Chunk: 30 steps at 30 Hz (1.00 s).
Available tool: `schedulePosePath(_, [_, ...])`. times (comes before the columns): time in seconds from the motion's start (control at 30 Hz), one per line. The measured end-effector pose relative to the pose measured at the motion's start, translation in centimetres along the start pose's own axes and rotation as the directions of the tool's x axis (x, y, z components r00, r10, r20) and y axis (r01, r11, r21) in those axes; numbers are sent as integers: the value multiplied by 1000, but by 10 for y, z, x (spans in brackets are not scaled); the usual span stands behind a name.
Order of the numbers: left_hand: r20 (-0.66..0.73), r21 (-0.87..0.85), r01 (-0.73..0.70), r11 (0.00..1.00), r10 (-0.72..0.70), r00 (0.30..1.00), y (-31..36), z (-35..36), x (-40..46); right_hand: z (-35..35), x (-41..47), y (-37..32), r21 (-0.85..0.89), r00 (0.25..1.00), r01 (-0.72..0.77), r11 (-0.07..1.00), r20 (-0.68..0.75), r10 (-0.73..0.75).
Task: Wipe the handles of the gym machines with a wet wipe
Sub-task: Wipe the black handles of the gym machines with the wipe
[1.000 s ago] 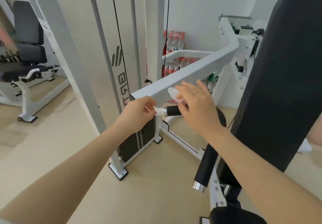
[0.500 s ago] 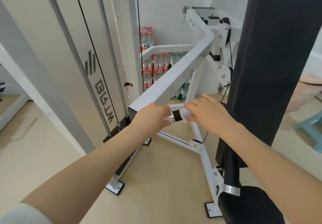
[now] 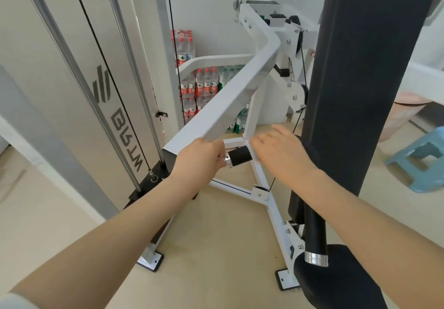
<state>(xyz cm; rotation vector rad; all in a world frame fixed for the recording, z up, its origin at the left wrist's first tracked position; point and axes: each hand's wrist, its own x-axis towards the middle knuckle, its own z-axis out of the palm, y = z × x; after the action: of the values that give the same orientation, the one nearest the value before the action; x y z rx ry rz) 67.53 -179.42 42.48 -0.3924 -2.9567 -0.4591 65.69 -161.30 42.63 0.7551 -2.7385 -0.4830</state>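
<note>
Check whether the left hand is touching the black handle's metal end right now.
Touching. In the head view, the left hand has its fingers curled round the chrome end of the black handle, no gap between them.

A pale beige smooth floor [image 3: 216, 241] carries everything here. On it stand the black rubber feet [image 3: 151, 260] of the white steel gym machine frame [image 3: 266, 195]. A light blue plastic stool [image 3: 418, 162] stands on it at the right. Packs of water bottles with red labels [image 3: 204, 87] are stacked in the far corner.
</note>
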Motion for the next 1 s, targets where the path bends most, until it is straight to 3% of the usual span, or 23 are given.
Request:
schedulePosePath(0.1, [11,-24,24,999,-23,1000,1,0,1,-1,16,-24,108,984,170,979,-79,-163])
schedulePosePath(0.17, [6,-33,41,999,-41,999,2,1,-1,-6,13,-10,109,988,152,982,-12,-151])
schedulePosePath(0.3, [-25,-25,112,993,-113,993,8,4,-6,-3,-14,53,185,981,-181,966,106,163])
schedulePosePath(0.37, [-51,-27,158,987,-159,986,14,6,-7,-4,-27,66,407,931,-352,843,248,269])
schedulePosePath(0.43, [-82,-3,200,980,-200,976,21,8,-10,1,-29,68,575,901,-430,697,327,286])
schedulePosePath(0.6, [-116,13,184,983,-181,977,49,23,-10,3,-13,82,721,895,-419,552,430,118])
schedulePosePath(0.67, [-177,-14,126,992,-126,976,62,29,-6,6,-20,82,755,905,-416,507,399,147])
schedulePosePath(0.73, [-246,16,49,999,-44,968,70,37,-1,7,-39,79,734,899,-436,521,375,225])
schedulePosePath(0.8, [-286,70,16,997,5,958,75,49,7,10,-63,80,665,900,-436,607,342,271])
schedulePosePath(0.87, [-335,104,49,993,-11,942,78,59,12,14,-76,80,650,940,-342,679,247,236])
schedulePosePath(1.0, [-408,139,101,985,-35,912,84,66,14,23,-55,82,799,995,-95,593,99,26])
